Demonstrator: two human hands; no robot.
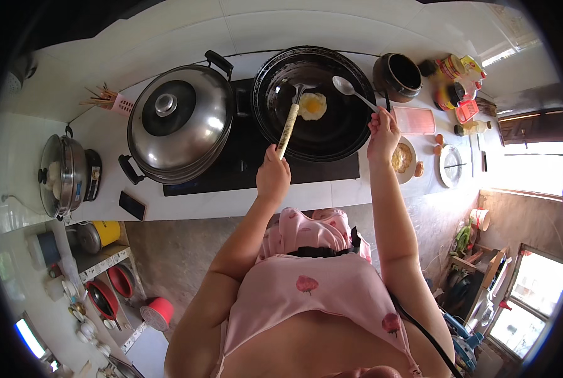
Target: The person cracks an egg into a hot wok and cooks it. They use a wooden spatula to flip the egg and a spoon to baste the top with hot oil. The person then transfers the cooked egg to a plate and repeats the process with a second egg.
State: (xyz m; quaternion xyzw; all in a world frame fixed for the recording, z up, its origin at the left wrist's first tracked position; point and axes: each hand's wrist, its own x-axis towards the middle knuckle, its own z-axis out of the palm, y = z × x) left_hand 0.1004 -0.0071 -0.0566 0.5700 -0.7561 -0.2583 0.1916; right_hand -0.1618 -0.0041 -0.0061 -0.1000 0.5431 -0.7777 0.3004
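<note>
My left hand (pixel 273 176) grips the light-coloured handle of a spatula (pixel 289 125), whose dark metal blade rests inside a black wok (pixel 343 132). Right of the blade lies a fried egg (pixel 313 106) with a whole yellow yolk and set white edges. My right hand (pixel 384 134) holds a metal spoon (pixel 352 90) by its handle; the bowl of the spoon is over the wok's right side, apart from the egg. Just right of my right wrist, a white bowl (pixel 410 171) contains a yellowish mixture, partly hidden by my forearm.
A large lidded steel pot (pixel 201 125) stands left of the wok on the black cooktop (pixel 310 172). A dark clay pot (pixel 406 75), pink container (pixel 413 120), eggs (pixel 439 144) and a plate (pixel 451 182) are at right. A phone (pixel 132 205) lies near the counter's front edge.
</note>
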